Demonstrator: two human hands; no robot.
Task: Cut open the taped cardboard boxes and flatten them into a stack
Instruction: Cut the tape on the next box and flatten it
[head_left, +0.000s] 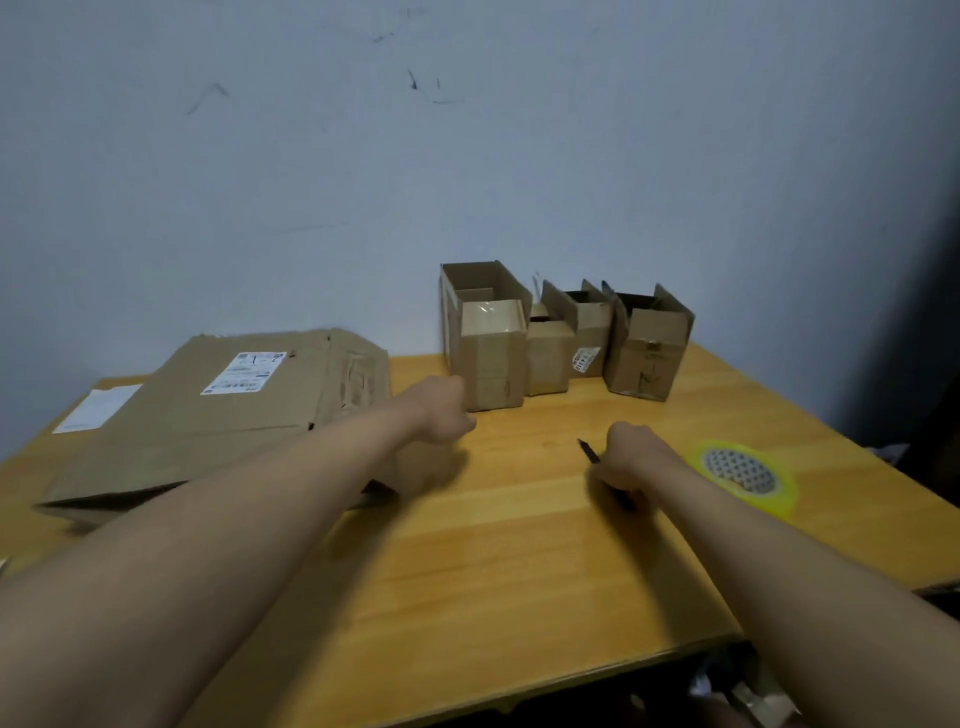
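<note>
Three small cardboard boxes stand against the wall with their top flaps open: a tall one (488, 358), a pair of low ones (569, 338), and a right one (649, 345). A flattened stack of cardboard (218, 415) with a white label lies at the left. My left hand (447, 410) is stretched out beside the tall box's lower left corner, its fingers hidden from me. My right hand (631, 457) grips a dark knife (592, 452) whose blade points away and to the left, above the wooden table (493, 545).
A roll of yellow tape (743, 475) lies on the table just right of my right hand. The wall rises right behind the boxes. The table's front edge runs below my arms, with dark clutter under it at the lower right.
</note>
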